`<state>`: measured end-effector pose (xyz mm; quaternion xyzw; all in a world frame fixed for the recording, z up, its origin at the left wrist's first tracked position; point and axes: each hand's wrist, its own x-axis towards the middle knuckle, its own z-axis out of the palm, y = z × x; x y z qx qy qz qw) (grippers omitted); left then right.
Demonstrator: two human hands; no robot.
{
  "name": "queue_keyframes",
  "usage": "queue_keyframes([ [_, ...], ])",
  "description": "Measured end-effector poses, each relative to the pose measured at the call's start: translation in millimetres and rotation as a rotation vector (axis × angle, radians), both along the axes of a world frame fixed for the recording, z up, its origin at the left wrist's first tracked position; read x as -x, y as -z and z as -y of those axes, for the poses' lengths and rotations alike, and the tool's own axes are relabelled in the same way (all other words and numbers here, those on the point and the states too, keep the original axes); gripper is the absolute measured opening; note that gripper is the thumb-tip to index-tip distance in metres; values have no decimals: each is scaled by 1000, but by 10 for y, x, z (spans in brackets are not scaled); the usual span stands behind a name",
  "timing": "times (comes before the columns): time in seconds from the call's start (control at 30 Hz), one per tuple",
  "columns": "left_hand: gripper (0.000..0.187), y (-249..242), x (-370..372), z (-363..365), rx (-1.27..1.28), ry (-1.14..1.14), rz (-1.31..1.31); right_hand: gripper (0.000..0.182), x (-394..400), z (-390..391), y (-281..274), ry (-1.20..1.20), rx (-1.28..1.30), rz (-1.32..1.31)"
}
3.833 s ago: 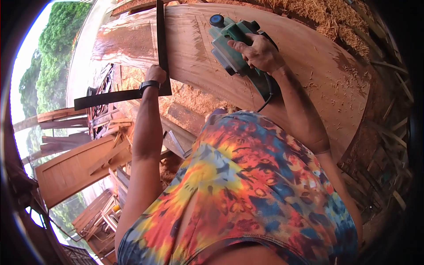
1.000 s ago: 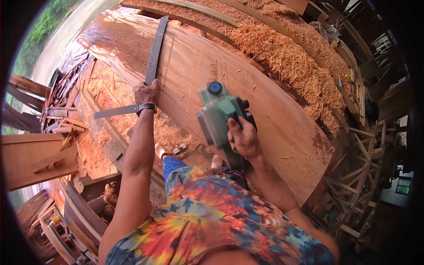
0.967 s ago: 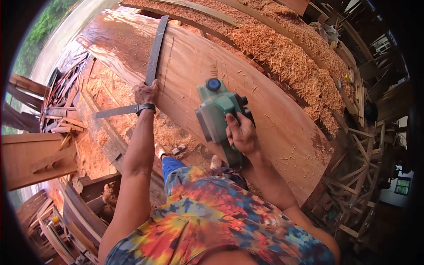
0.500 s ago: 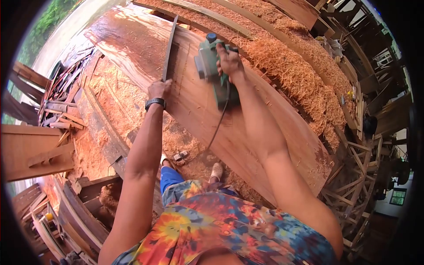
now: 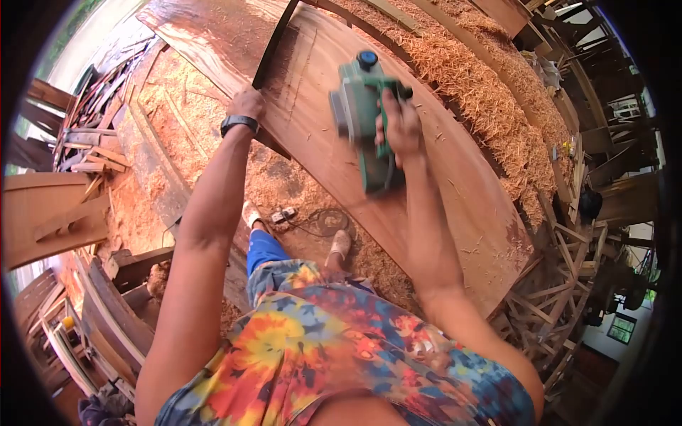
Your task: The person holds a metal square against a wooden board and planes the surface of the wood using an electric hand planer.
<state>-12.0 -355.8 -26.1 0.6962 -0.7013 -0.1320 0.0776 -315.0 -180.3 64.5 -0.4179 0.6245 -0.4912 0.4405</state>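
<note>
My right hand (image 5: 402, 129) is wrapped around the rear handle of a green electric planer (image 5: 361, 106) with a dark knob at its front. The planer is over the middle of a wide reddish-brown wooden slab (image 5: 462, 220), slightly smeared by motion. At the slab's left edge, my left hand (image 5: 246, 105) is closed on the near end of a long, thin, dark straightedge (image 5: 275, 44), which reaches away across the slab. Loose shavings are scattered on the slab's surface.
Heaped wood shavings (image 5: 476, 106) lie along the slab's far right side, between long boards. Scrap wood (image 5: 99, 153) is piled at the left. A cord (image 5: 320, 226) and a small pale object (image 5: 283, 215) lie by my feet. Stacked wooden strips (image 5: 561, 284) stand at the right.
The planer has moved back toward me and to the right with my right hand. My left hand still grips the straightedge, which now shows a darker face. The view has shifted a little.
</note>
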Motion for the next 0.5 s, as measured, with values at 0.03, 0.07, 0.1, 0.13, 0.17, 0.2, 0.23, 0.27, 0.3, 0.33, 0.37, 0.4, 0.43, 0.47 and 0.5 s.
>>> queue_keyframes([
  [0.03, 33, 21, -21, 84, -24, 8, 12, 55, -30, -319, 6, 3, -28, 27],
  [0.07, 33, -7, -20, 118, -24, -9, 21, 56, -42, -613, 22, 5, -54, 57],
  [0.1, 34, -55, -25, 151, -23, -27, 31, 57, -69, -900, 16, 6, -49, 58],
  [0.13, 35, -74, -35, 181, -22, -44, 44, 59, -89, -1175, 15, 8, -45, 60],
  [0.17, 35, -69, -55, 223, -45, -21, 42, 61, -87, -1428, 34, 9, -65, 87],
  [0.2, 35, -59, -86, 275, -67, 6, 42, 63, -84, -1649, 47, 14, -86, 115],
  [0.23, 35, -46, -117, 342, -88, 36, 42, 53, -89, -1840, 31, 20, -83, 132],
  [0.27, 36, 94, -177, 407, -61, 80, 77, 45, -93, -1957, 13, 26, -82, 147],
  [0.3, 36, 147, -189, 412, -37, 61, 55, 46, -98, -1987, -1, 23, -89, 152],
  [0.33, 36, 164, -184, 368, -11, 46, 33, 46, -105, -1997, -17, 24, -94, 155],
  [0.37, 37, 174, -173, 339, 16, 31, 8, 47, -108, -1976, -26, 25, -98, 156],
  [0.4, 39, 113, -161, 322, -33, 51, 17, 47, -112, -1928, -24, 40, -107, 159],
  [0.43, 39, 82, -125, 302, -32, 32, 26, 48, -104, -1847, -22, 36, -100, 160],
  [0.47, 39, 59, -77, 271, -33, 13, 36, 48, -91, -1726, -17, 33, -96, 162],
  [0.5, 39, 29, -32, 248, -34, -6, 46, 48, -76, -1585, -8, 29, -91, 165],
])
